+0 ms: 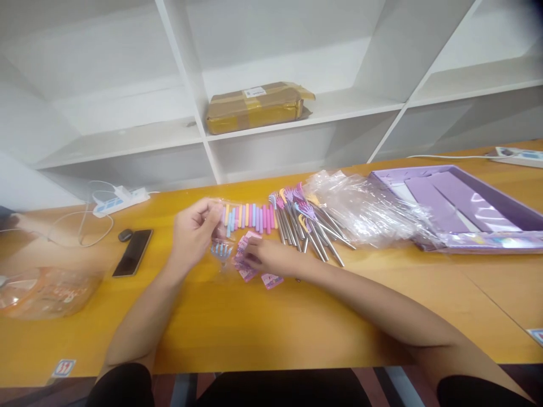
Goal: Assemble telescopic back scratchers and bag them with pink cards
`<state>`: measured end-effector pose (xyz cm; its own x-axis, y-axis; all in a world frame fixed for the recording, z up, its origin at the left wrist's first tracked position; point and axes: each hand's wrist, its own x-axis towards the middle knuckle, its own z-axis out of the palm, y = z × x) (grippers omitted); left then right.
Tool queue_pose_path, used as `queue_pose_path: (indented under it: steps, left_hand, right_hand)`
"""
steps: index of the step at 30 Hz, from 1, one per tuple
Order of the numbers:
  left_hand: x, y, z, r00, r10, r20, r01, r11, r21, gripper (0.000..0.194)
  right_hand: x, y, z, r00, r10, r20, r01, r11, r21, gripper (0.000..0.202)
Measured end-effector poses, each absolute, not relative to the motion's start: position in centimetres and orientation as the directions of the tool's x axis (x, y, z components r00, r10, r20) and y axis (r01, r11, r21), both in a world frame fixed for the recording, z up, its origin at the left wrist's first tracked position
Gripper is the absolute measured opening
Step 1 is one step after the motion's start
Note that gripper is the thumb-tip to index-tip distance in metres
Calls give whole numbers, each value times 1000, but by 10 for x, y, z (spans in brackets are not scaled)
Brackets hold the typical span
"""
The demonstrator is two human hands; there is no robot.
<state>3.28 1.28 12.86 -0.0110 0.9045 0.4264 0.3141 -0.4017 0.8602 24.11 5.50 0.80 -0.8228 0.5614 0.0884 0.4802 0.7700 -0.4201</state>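
Note:
My left hand (194, 233) pinches the edge of a clear plastic bag (218, 212) above the table. Beneath it shows the blue claw-shaped head (221, 250) of a back scratcher; whether it lies inside the bag is hard to tell. My right hand (271, 257) reaches down with bent fingers closed at a small pile of pink printed cards (246, 272). One pink card (272, 281) lies apart at the near side. Beyond the hands runs a row of coloured handle sleeves (254, 217). Next to it lie several back scratchers (305, 220) with metal rods and coloured claw heads.
A heap of clear plastic bags (360, 212) lies against a purple box (458, 175) at right. On the left are a phone (133, 253), a power strip (121, 202) and an orange-and-clear package (51, 294). A taped carton (258, 107) sits on the white shelf.

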Motion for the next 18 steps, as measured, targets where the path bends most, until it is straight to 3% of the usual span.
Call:
queue_pose_path:
  steps: [3,6,9,11,14,18]
  left_hand:
    - [33,11,131,5,918,396,296,-380,877,47]
    - [33,8,130,16,942,336,251,-329,910,47]
    - [32,8,128,28,961,275,141,-276,951,47]
    - [32,9,126,35,972,232,86,-235,968,47]
    - [32,12,123,46,983,180,27,-182,983,49]
    - [32,15,122,66,989,134,-29,-132,991,53]
  right_hand:
    - [246,63,14,-770,607,197,491,761,-424,23]
    - [261,70,38,-570,722,392,459,675,-577,16]
    - [279,65,78,-365,838,405,225,502,-835,14]
    - [284,55,105,-359,867,347,35,383,-923,22]
    - [276,36,134,-405,841,359,-122,339,-933,28]
    - [255,30,143,-422,801,425,-209,370,-905,28]
